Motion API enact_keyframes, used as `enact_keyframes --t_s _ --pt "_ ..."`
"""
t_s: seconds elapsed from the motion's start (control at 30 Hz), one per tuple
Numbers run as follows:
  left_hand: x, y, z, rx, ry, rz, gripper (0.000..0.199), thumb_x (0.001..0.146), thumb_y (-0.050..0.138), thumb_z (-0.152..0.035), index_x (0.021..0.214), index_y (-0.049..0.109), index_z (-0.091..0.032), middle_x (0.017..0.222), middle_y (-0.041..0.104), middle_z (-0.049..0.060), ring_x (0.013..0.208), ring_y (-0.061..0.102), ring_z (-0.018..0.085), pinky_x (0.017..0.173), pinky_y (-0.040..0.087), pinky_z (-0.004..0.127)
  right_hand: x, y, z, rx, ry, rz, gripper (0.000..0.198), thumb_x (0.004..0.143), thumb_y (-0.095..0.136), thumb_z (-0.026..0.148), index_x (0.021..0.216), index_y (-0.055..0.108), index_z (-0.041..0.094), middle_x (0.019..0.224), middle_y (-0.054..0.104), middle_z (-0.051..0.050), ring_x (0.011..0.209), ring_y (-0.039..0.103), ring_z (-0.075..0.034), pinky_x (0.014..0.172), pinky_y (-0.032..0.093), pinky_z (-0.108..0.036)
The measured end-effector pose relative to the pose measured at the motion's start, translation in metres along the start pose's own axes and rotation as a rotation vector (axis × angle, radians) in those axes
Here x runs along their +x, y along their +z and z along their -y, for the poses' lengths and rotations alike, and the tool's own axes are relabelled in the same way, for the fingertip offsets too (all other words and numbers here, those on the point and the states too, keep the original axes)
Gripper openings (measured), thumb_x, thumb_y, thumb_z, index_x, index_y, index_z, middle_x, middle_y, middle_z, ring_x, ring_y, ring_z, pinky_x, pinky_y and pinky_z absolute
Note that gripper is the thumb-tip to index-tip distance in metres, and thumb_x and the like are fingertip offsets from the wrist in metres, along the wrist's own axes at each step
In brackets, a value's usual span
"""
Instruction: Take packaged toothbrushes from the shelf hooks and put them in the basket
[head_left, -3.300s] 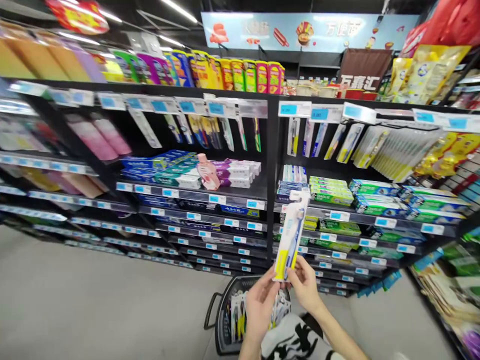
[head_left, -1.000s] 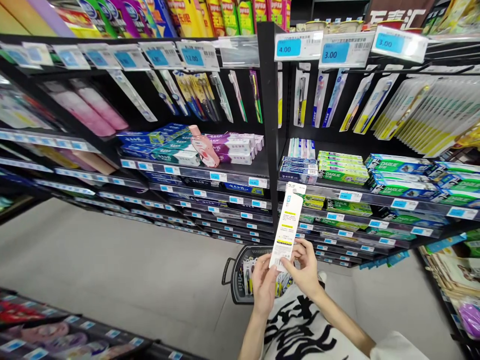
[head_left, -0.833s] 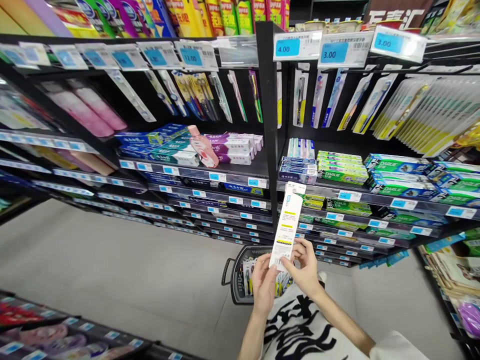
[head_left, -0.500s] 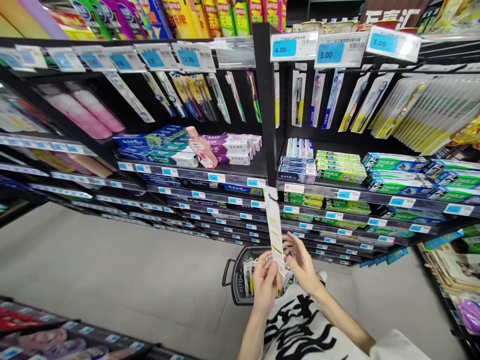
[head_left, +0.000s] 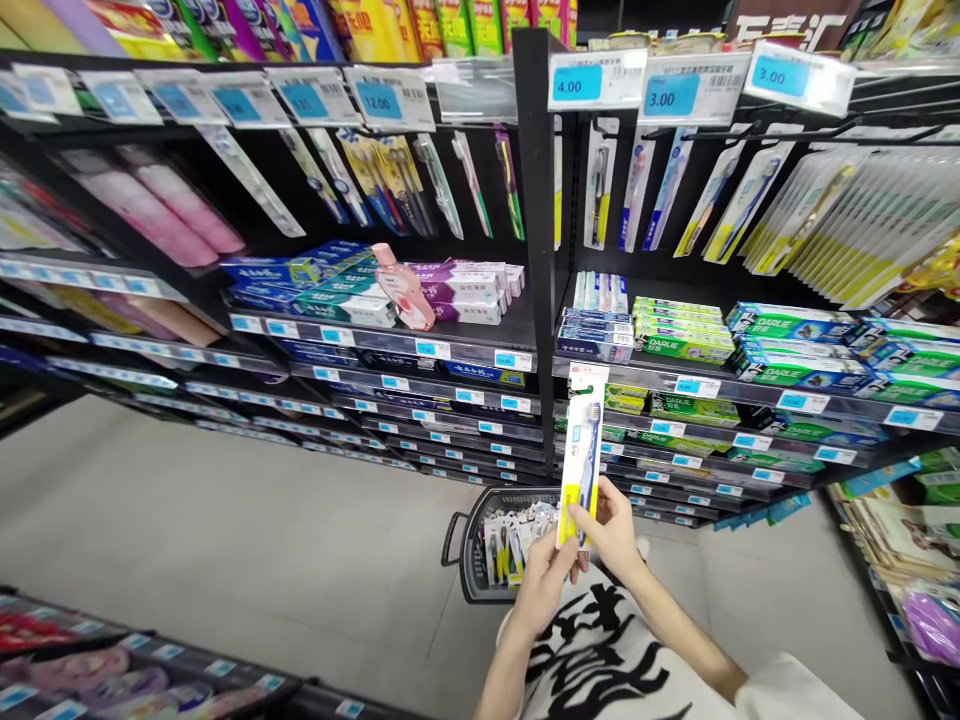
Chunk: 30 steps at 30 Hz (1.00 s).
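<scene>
Toothbrush (head_left: 589, 462) is blue-handled; its card (head_left: 572, 465) white and yellow.

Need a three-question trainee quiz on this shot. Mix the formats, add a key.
1. Multiple choice: the left hand and right hand hold a toothbrush pack. Which side faces the camera?
A) back
B) thin edge
C) front

2. True or false: the pink bottle is on the shelf next to purple-and-white boxes.

3. Fill in: the basket contains packaged ____.

Key:
1. C; the brush shows through the packaging.
2. True.
3. Toothbrushes.
</scene>
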<state>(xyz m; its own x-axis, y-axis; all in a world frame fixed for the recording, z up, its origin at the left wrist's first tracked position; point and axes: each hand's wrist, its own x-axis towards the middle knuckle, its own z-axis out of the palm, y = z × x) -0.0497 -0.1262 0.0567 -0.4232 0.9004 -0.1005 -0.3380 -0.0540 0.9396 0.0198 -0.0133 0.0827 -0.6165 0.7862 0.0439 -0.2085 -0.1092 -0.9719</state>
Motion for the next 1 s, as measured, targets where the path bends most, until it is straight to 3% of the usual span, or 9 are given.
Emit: enact_keyframes --t_s 0.1,0.2,0.27,0.33,0.57,0.8,1.0 --pt "0.003 0.001 -0.001 0.213 0.178 -0.138 0.028 0.098 0.061 -0.042 0.101 0.068 -0.014 0.086 0.067 0.005 0.065 0.062 0.013 0.059 0.052 0.025 0.002 -0.003 -0.004 0.091 0.023 0.073 0.038 0.083 0.079 0.040 0.114 0.067 0.021 0.087 0.070 0.000 0.071 0.059 -0.013 0.067 0.050 -0.024" --pt "0.006 0.005 -0.007 0.495 0.643 -0.378 0.011 0.093 0.067 -0.017 0.103 0.070 -0.019 0.097 0.070 0.006 0.086 0.068 0.017 0.074 0.059 0.029 0.003 -0.002 -0.005 0.255 0.108 0.214 0.049 0.094 0.064 0.051 0.132 0.061 0.020 0.101 0.072 -0.005 0.078 0.061 -0.015 0.074 0.051 -0.028" --pt "0.005 0.007 -0.012 0.729 0.958 -0.456 0.024 0.086 0.069 -0.002 0.103 0.073 -0.019 0.092 0.069 0.005 0.089 0.067 0.017 0.080 0.058 0.031 0.002 0.003 -0.002 0.366 0.169 0.265 0.056 0.095 0.060 0.056 0.136 0.060 0.019 0.115 0.071 -0.009 0.090 0.065 -0.018 0.083 0.051 -0.032" --pt "0.003 0.010 -0.016 0.897 1.125 -0.433 0.036 0.082 0.071 0.005 0.110 0.074 -0.018 0.087 0.069 0.005 0.085 0.064 0.017 0.078 0.058 0.032 0.000 0.008 0.004 0.485 0.253 0.269 0.057 0.095 0.057 0.058 0.137 0.060 0.019 0.124 0.069 -0.011 0.096 0.067 -0.020 0.086 0.052 -0.034" --pt "-0.009 0.017 -0.011 1.078 1.151 -0.164 0.035 0.090 0.058 0.000 0.118 0.072 -0.016 0.090 0.075 0.008 0.088 0.064 0.021 0.083 0.050 0.038 0.000 0.013 0.022 0.849 0.580 0.286 0.044 0.094 0.054 0.037 0.134 0.059 0.018 0.105 0.075 -0.008 0.079 0.067 -0.018 0.073 0.052 -0.031" --pt "-0.011 0.018 -0.011 1.083 1.145 -0.095 0.039 0.091 0.055 0.001 0.121 0.071 -0.017 0.088 0.075 0.006 0.089 0.061 0.021 0.084 0.046 0.037 -0.002 0.004 0.017 0.820 0.600 0.354 0.038 0.093 0.056 0.035 0.127 0.063 0.019 0.107 0.075 -0.008 0.081 0.067 -0.017 0.078 0.053 -0.032" --pt "-0.011 0.019 -0.014 1.111 1.159 -0.102 0.031 0.090 0.058 0.000 0.112 0.073 -0.016 0.088 0.075 0.006 0.088 0.062 0.021 0.082 0.044 0.036 -0.003 0.003 0.015 0.805 0.585 0.412 0.040 0.091 0.055 0.037 0.126 0.064 0.019 0.105 0.074 -0.008 0.082 0.068 -0.018 0.080 0.055 -0.033"
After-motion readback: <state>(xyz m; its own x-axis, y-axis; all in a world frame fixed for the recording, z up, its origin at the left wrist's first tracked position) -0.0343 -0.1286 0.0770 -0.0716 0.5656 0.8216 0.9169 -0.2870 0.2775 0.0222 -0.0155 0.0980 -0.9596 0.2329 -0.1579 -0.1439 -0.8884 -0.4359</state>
